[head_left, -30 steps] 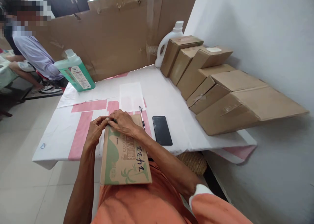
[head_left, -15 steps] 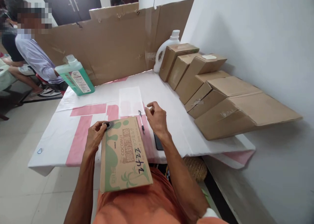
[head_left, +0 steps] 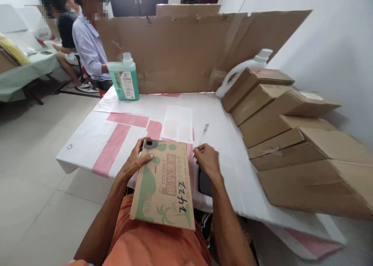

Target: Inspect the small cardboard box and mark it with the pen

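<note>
My left hand (head_left: 138, 157) grips the left edge of a flat cardboard piece (head_left: 164, 184) with green print, "COCONUT" lettering and a handwritten number. Its thumb lies on the printed face, just under a small dark round object (head_left: 149, 143) at the top left corner. The cardboard leans toward my lap. To its right, my right hand (head_left: 207, 157) is closed on a pen (head_left: 205, 131), which is blurred and points up and away. A dark phone (head_left: 204, 181) lies on the table, partly behind my right wrist.
A white sheet (head_left: 177, 123) lies on the table cloth (head_left: 83, 141). At the back left stands a green liquid bottle (head_left: 125, 79). A white jug (head_left: 241, 72) and several cardboard boxes (head_left: 291, 153) line the right side. Behind is a cardboard screen (head_left: 180, 52); a person (head_left: 89, 48) sits beyond it.
My right hand has picked the pen up from the table. My left thumb has moved off the dark round object onto the cardboard's face. The view has turned left.
</note>
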`<state>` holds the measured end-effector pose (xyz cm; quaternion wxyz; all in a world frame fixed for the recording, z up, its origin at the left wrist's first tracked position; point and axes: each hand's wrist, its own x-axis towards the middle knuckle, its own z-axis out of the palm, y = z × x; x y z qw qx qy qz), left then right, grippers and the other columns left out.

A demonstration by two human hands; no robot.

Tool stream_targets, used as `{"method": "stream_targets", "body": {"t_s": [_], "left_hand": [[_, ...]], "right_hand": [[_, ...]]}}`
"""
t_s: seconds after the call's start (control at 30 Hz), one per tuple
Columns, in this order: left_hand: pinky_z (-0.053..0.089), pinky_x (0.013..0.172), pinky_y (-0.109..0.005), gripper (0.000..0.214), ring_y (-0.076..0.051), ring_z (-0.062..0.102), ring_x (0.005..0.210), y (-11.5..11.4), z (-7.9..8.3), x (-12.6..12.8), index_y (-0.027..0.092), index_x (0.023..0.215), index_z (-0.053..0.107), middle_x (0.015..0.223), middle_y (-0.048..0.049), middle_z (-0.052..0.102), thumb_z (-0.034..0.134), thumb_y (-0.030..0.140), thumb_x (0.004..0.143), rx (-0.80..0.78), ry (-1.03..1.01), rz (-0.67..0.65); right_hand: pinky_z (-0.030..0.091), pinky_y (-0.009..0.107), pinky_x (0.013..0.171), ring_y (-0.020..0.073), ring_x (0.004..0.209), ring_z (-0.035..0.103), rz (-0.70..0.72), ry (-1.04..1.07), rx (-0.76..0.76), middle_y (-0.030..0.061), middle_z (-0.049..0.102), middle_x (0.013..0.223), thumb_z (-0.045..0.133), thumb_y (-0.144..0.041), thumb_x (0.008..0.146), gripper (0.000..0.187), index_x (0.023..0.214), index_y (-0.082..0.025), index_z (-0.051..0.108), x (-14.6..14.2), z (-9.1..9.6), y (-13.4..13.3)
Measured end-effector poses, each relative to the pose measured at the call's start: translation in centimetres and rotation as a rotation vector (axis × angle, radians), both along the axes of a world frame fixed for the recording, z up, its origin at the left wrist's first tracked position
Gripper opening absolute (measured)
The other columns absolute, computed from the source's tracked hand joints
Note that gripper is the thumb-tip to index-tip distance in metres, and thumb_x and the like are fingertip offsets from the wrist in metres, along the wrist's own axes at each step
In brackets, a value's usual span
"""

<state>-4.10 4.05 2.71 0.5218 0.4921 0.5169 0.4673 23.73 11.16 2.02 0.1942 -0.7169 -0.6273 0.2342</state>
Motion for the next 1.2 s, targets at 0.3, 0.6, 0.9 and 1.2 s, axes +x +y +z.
{"method": "stream_targets", "body": {"t_s": [0.3,0.6,0.9,1.2], "left_hand": [[0.041,0.115,-0.047,0.072,-0.031,0.054,0.133,-1.0,1.8,2.0,0.021,0.142,0.047,0.145,-0.013,0.056,0.076,0.036,0.078,0.159,0.221,0.014],[0.04,0.117,-0.046,0.065,-0.031,0.053,0.135,-2.4,3.6,4.0,0.024,0.138,0.051,0.142,-0.0127,0.057,0.079,0.035,0.081,0.26,0.302,0.048],[0.041,0.115,-0.045,0.065,-0.031,0.056,0.131,-2.7,4.4,4.4,0.023,0.139,0.05,0.137,-0.0122,0.058,0.075,0.029,0.079,0.283,0.336,0.027],[0.038,0.118,-0.046,0.068,-0.032,0.054,0.134,-2.7,4.4,4.3,0.023,0.14,0.051,0.142,-0.0115,0.057,0.074,0.025,0.076,0.281,0.322,0.02]], "right_hand": [[0.056,0.025,0.054,0.0141,0.061,0.071,0.322,1.201,0.142,-0.0008,0.074,0.077,0.071,-0.038,0.089,0.018,0.094,-0.022,0.063,-5.7,6.4,-4.3],[0.055,0.024,0.053,0.0148,0.06,0.07,0.317,1.095,0.153,-0.0008,0.072,0.07,0.077,-0.037,0.087,0.018,0.094,-0.021,0.071,-7.2,5.8,-7.0],[0.054,0.024,0.053,0.0143,0.057,0.066,0.319,1.031,0.143,-0.0016,0.069,0.066,0.074,-0.037,0.087,0.017,0.092,-0.021,0.072,-6.9,6.0,-7.6],[0.045,0.021,0.047,0.0105,0.048,0.057,0.316,0.881,0.205,-0.0033,0.064,0.061,0.07,-0.036,0.09,0.018,0.081,-0.021,0.068,-5.4,6.5,-7.9]]}}
